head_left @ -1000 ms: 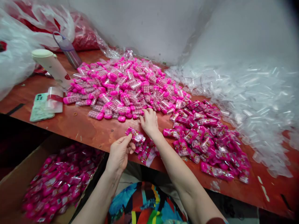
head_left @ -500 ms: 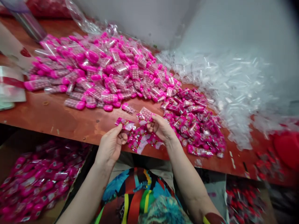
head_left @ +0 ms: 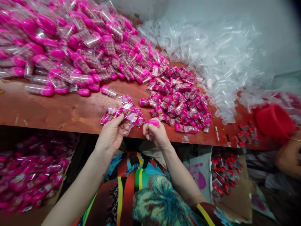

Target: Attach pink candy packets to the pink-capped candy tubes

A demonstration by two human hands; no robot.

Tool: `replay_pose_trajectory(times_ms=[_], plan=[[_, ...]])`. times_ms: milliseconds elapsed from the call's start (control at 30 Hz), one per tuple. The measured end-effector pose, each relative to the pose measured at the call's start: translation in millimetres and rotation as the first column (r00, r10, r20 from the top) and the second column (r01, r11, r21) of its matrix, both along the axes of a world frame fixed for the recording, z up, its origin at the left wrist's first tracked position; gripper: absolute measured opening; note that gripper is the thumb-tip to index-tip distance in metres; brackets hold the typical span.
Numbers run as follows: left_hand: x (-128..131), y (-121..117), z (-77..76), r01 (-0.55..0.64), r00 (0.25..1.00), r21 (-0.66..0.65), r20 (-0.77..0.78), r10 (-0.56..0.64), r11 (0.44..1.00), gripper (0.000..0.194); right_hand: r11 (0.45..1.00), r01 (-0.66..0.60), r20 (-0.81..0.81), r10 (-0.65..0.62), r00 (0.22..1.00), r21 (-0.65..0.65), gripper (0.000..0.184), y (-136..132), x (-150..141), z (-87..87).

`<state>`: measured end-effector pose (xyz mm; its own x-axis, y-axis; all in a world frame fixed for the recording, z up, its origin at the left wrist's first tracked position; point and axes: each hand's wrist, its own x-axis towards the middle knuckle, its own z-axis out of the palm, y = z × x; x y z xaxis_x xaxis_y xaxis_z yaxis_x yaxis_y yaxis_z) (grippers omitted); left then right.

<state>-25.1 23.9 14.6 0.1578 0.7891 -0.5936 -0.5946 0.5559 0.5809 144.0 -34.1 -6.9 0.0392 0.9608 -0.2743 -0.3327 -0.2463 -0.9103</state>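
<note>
My left hand (head_left: 114,133) is closed, thumb and fingers pinching a pink printed wrapper (head_left: 128,111) at the table's front edge. Beside it my right hand (head_left: 156,133) is wrapped round a small tube whose pink cap (head_left: 154,123) shows above the fingers; its body is hidden in the fist. More flat pink wrappers (head_left: 109,114) lie around my left fingers. Just behind them rests a single pink-capped clear tube (head_left: 108,91) filled with small beads. To the right is a heap of pink wrapped packets (head_left: 174,100).
A large pile of pink-capped tubes (head_left: 82,59) covers the back left. Clear plastic pieces (head_left: 211,56) are heaped at the back right, near a red bucket (head_left: 272,121). Below the edge stand a box of pink packets (head_left: 35,175) and one of red-capped pieces (head_left: 224,172). Another person's hand (head_left: 290,157) shows far right.
My right hand has turned and closed into a fist round the tube, its pink cap now upward. The wrappers by my left hand have shifted, and the view has moved closer and to the right.
</note>
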Motion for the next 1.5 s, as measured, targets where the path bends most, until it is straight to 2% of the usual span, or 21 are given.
replay_pose_trajectory(times_ms=[67, 133, 267, 333, 400, 500, 600, 733, 867, 1167, 1500], plan=[[3.1, -3.2, -2.1, 0.013, 1.000, -0.005, 0.003, -0.013, 1.000, 0.016, 1.000, 0.015, 0.044, -0.015, 0.999, 0.003, 0.033, -4.2, 0.1, -4.9], [5.1, -6.0, -2.5, 0.014, 1.000, -0.016, -0.003, -0.015, 1.000, 0.016, 1.000, -0.007, 0.011, 0.008, 1.000, -0.018, 0.040, -6.1, 1.3, -5.7], [8.7, -10.4, 3.0, 0.017, 1.000, -0.057, -0.018, -0.018, 0.998, 0.015, 0.988, -0.102, -0.261, 0.068, 0.963, -0.118, 0.061, -7.2, 4.5, 4.0], [10.5, -12.0, 5.6, 0.019, 1.000, -0.064, -0.016, -0.020, 0.998, 0.013, 0.978, -0.125, -0.364, 0.057, 0.930, -0.166, 0.055, -7.8, 5.8, 9.7], [11.8, -13.2, 6.2, 0.018, 1.000, -0.061, -0.017, -0.019, 0.998, 0.013, 0.970, -0.121, -0.388, 0.031, 0.921, -0.210, 0.046, -8.9, 6.7, 13.0], [12.6, -14.4, 3.6, 0.024, 1.000, -0.042, -0.012, -0.024, 0.999, 0.013, 0.963, -0.113, -0.375, 0.014, 0.927, -0.244, 0.040, -11.4, 6.3, 13.3], [13.1, -15.5, 0.4, 0.035, 0.999, -0.042, -0.017, -0.036, 0.998, 0.016, 0.977, -0.054, -0.338, -0.019, 0.941, -0.208, 0.029, -15.2, 3.0, 11.9], [16.4, -17.7, -2.0, 0.044, 0.998, -0.074, -0.033, -0.047, 0.996, 0.018, 0.985, 0.142, -0.130, -0.154, 0.979, -0.100, 0.029, -21.9, -5.0, 12.5], [21.8, -21.2, -3.9, 0.042, 0.998, -0.051, -0.033, -0.044, 0.998, 0.018, 0.979, 0.170, -0.003, -0.172, 0.985, -0.109, 0.032, -26.8, -16.1, 13.3], [22.9, -29.5, -5.5, 0.139, 0.989, 0.052, -0.057, -0.136, 0.989, 0.030, 0.963, 0.233, -0.051, -0.241, 0.969, -0.137, 0.031, -28.5, -31.7, 5.3], [25.5, -29.9, -10.7, 0.057, 0.994, 0.045, -0.092, -0.053, 0.997, 0.037, 0.971, 0.138, -0.083, -0.157, 0.984, -0.196, 0.033, -35.1, -34.4, 6.5]])
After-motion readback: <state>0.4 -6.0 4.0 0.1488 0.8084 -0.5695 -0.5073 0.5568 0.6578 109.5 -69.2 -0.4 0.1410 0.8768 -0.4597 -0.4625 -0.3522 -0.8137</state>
